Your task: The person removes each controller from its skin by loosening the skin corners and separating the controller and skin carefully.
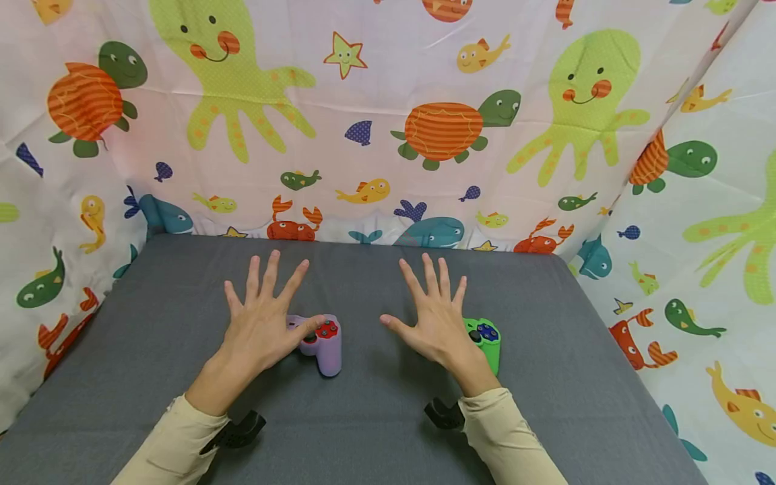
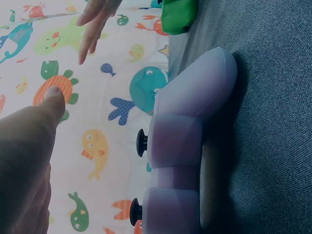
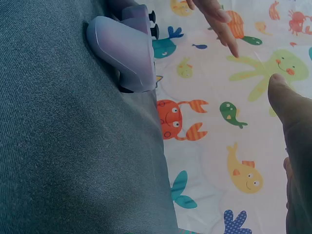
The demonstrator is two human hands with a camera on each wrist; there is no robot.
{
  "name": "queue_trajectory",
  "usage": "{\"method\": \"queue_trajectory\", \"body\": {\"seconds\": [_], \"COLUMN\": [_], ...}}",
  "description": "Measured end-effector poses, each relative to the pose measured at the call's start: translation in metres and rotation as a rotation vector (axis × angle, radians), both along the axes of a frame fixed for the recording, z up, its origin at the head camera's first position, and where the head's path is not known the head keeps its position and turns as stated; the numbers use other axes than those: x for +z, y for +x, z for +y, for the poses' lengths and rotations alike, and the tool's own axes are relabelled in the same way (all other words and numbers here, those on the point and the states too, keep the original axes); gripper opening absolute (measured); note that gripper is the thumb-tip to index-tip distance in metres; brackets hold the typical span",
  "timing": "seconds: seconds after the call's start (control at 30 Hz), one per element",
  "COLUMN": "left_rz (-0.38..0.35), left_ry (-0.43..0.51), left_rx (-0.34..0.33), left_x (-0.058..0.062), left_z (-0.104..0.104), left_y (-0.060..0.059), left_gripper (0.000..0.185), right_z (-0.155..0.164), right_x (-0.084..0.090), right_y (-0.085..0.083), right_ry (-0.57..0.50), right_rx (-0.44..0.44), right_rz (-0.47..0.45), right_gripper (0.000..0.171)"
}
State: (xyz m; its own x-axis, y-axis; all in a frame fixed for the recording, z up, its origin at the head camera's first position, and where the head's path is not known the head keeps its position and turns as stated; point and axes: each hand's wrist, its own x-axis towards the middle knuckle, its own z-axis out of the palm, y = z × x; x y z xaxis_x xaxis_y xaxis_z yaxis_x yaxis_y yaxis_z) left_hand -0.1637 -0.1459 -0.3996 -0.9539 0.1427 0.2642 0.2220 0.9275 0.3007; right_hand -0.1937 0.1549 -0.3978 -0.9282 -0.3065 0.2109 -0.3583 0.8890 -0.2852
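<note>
Hands spread flat with fingers splayed, we hold nothing: our left hand (image 1: 261, 323) hovers over the purple controller (image 1: 321, 343) and our right hand (image 1: 433, 316) over the green controller (image 1: 488, 340), both mid-desk (image 1: 151, 337).

Two bare hands, no gloves, rings or watches visible. Left hand (image 1: 262, 330) and right hand (image 1: 438, 325) both come out of long sleeves in a pale cream or beige knit-like fabric. Left sleeve (image 1: 172, 448) ends at the wrist in a plain cuff, slightly bunched; right sleeve (image 1: 515, 441) the same, cuff snug at the wrist. A black camera mount (image 1: 236, 431) sits under the left wrist, dark plastic, clip-like shape; a matching black mount (image 1: 444, 414) sits under the right wrist. Fingernails short and unpainted, seen close in the wrist views. No cables, markings or logos on the sleeves.
</note>
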Motion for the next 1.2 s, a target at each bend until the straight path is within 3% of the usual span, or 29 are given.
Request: {"method": "queue_trajectory", "body": {"seconds": [0.27, 0.47, 0.7, 0.9, 1.07, 1.2], "left_rz": [-0.029, -0.1, -0.171, -0.304, -0.377, -0.438], "left_ry": [0.012, 0.039, 0.115, 0.139, 0.166, 0.228], "left_rx": [0.017, 0.024, 0.005, 0.006, -0.069, -0.131], "left_x": [0.001, 0.006, 0.014, 0.015, 0.013, 0.008], "left_z": [-0.006, -0.016, -0.034, -0.049, -0.063, -0.071], "left_y": [0.002, 0.002, 0.0, -0.007, -0.015, -0.021], "left_gripper": [0.094, 0.092, 0.093, 0.092, 0.081, 0.071], "right_z": [-0.004, -0.011, -0.028, -0.043, -0.05, -0.054], "right_x": [-0.002, -0.006, -0.017, -0.026, -0.03, -0.031], "right_y": [0.003, 0.006, 0.007, 0.01, 0.009, 0.009], "right_ry": [-0.064, -0.135, -0.24, -0.401, -0.575, -0.679], "right_rx": [0.032, 0.069, 0.183, 0.318, 0.419, 0.433], "right_rz": [-0.037, -0.064, -0.108, -0.292, -0.513, -0.651], "right_gripper": [0.096, 0.093, 0.095, 0.088, 0.077, 0.071]}}
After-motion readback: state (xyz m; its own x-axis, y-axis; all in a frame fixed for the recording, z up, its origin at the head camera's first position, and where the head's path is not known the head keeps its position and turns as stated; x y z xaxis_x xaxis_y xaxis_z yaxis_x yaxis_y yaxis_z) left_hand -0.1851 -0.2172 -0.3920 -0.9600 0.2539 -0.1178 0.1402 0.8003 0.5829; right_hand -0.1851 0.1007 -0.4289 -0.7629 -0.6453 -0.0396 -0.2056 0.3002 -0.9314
